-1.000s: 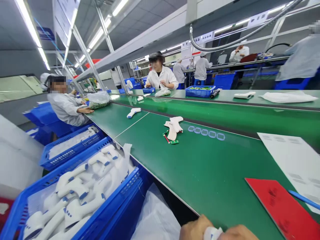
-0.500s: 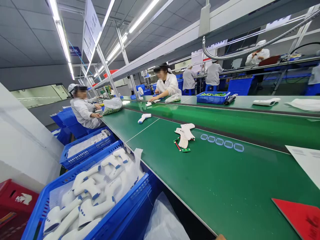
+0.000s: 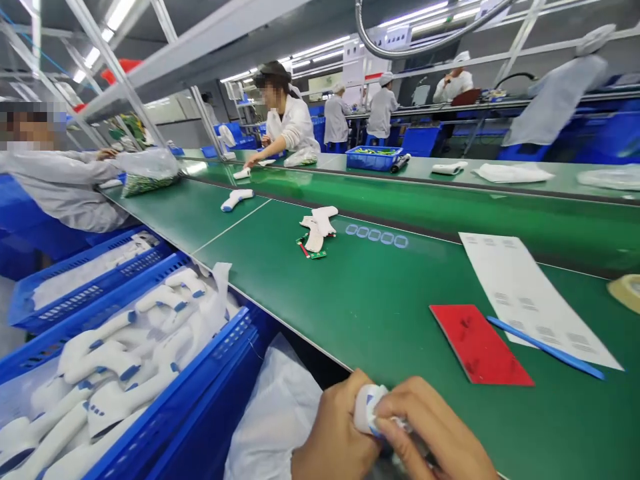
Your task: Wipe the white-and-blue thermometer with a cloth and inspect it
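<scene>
At the front edge of the bench, my left hand (image 3: 333,430) is closed around a white plastic housing (image 3: 367,408) with blue marks, which looks like the gun-shaped ones in the basket. Pressed against its near end are the bent thumb and fingers of my right hand (image 3: 433,430), also closed. Most of the held housing is hidden by my hands. To their right lie a red card (image 3: 480,343) and a blue plastic stick (image 3: 545,347), the stick resting partly on a printed white sheet (image 3: 530,287).
A blue basket (image 3: 200,373) full of white gun-shaped housings stands at left. Opened housing shells (image 3: 317,227) with small green boards and a whole housing (image 3: 237,199) lie farther up the bench. A tape roll (image 3: 625,292) is at far right. Co-workers sit beyond.
My view has turned right and down. Both my hands, with the white housing, have come into sight at the bottom. The blue stick, whole red card and tape roll now show.
</scene>
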### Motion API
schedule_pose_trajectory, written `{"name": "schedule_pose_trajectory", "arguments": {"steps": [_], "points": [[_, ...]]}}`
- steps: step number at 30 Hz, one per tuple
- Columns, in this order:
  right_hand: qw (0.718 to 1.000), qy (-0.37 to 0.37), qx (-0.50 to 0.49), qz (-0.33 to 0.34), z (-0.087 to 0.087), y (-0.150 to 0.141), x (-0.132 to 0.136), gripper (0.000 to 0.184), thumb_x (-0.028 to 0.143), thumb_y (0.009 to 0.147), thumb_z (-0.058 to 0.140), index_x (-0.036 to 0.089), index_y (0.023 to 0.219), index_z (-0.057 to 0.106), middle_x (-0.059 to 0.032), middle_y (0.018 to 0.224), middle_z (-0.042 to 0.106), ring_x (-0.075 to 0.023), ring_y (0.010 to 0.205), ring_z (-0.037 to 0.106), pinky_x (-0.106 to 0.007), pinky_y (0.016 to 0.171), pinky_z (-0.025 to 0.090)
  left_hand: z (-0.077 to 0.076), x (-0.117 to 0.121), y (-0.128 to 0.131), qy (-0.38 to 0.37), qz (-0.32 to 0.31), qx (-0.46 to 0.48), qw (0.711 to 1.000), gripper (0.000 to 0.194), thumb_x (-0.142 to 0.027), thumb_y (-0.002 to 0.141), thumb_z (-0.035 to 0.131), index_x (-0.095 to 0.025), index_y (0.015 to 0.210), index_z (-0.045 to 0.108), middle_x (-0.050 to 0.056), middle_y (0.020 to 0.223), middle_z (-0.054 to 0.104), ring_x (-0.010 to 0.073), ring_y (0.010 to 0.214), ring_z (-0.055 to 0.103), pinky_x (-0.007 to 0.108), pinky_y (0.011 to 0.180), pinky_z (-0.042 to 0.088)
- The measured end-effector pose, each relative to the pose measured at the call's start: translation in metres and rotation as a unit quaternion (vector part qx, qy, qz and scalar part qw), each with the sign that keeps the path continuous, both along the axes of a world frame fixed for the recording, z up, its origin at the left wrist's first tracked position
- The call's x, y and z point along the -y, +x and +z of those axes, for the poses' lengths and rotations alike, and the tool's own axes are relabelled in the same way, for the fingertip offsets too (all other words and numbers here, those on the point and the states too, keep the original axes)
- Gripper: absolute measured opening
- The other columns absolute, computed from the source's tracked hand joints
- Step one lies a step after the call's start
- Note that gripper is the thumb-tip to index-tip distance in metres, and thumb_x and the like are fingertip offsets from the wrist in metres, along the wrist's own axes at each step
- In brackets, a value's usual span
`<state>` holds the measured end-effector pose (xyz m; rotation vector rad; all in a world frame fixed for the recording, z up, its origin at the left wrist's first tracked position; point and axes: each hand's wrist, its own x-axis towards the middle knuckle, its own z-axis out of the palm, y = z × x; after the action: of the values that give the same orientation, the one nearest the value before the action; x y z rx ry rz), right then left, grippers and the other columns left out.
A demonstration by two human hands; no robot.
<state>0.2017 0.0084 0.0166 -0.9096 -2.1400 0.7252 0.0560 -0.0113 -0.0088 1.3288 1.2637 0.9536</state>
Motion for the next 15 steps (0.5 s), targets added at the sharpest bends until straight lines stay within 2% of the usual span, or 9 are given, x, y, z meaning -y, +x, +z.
{"name": "schedule_pose_trajectory", "arguments": {"steps": [6,10,15], "points": [[0.999,-0.019,-0.023,-0.026,0.004,-0.002,0.005,0.012,0.019,0.096,0.042,0.022,0.090,0.051,0.0002,0.083,0.051,-0.0128,0.075,0.052,-0.023,0.067,0.042,-0.008,0.000,-0.002,0.020,-0.009,-0.032,0.999,0.015,-0.029,0.078,0.050,-0.019,0.072,0.040,-0.004,0.063,0.043,0.0112,0.056,0.034,0.024,0.052,0.026],[0.999,-0.032,-0.011,0.012,0.003,-0.004,0.007,0.010,0.018,0.095,0.044,0.023,0.092,0.051,0.0009,0.084,0.052,-0.0127,0.077,0.052,-0.023,0.071,0.042,-0.009,0.000,-0.002,0.027,-0.025,-0.002,0.999,0.025,-0.033,0.075,0.056,-0.020,0.067,0.035,-0.006,0.059,0.038,0.0105,0.055,0.030,0.024,0.050,0.024],[0.993,-0.043,-0.089,-0.063,0.007,-0.009,-0.004,0.013,0.021,0.096,0.043,0.023,0.089,0.054,0.0023,0.083,0.053,-0.0099,0.076,0.053,-0.019,0.067,0.043,-0.015,0.002,-0.002,0.023,0.001,-0.019,1.000,0.011,-0.019,0.076,0.051,-0.019,0.073,0.041,-0.004,0.066,0.046,0.0118,0.060,0.039,0.024,0.055,0.030]]}}
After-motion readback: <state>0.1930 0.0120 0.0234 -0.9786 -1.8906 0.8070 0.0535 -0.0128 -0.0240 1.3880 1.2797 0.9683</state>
